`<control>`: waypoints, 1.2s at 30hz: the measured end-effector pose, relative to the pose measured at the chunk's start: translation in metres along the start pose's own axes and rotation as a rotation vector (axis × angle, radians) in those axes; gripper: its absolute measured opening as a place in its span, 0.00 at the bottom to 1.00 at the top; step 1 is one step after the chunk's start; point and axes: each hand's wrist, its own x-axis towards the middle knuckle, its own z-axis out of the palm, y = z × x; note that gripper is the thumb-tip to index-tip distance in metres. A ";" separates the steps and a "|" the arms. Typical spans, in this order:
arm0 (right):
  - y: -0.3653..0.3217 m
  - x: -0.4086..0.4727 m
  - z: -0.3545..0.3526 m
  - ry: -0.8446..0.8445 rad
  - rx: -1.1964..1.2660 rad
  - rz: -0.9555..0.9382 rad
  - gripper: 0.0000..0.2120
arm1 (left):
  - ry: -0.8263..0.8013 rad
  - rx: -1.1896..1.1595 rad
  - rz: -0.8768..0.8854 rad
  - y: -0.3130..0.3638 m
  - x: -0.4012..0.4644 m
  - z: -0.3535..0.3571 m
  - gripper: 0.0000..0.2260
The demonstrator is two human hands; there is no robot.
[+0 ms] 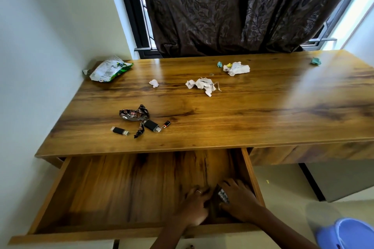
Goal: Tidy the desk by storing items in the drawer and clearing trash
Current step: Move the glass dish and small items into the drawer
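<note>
Both hands in open drawer [50,192]: left hand [195,206], right hand [237,200] touch blurred dark item [222,195]; grip unclear

On the table [263,111]: three USB sticks [120,131] [152,125] [166,124], two snack wrappers [110,69] [134,115], about four white paper wads [154,83], two teal scraps [316,61].
</note>
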 end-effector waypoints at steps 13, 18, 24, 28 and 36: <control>-0.031 0.007 -0.013 0.140 0.095 -0.134 0.27 | 0.416 -0.157 0.019 -0.004 -0.011 0.000 0.24; -0.042 0.014 -0.032 0.244 0.223 -0.215 0.20 | 0.512 -0.201 -0.049 -0.016 -0.023 -0.003 0.21; -0.067 0.025 -0.053 0.363 0.409 -0.289 0.11 | 0.622 -0.271 -0.120 -0.019 -0.033 -0.005 0.18; -0.085 0.033 -0.060 0.390 0.462 -0.338 0.10 | 0.656 -0.281 -0.152 -0.015 -0.035 -0.005 0.19; -0.125 0.080 -0.088 0.502 0.425 -0.412 0.10 | 0.665 -0.537 -0.100 -0.027 -0.036 -0.020 0.24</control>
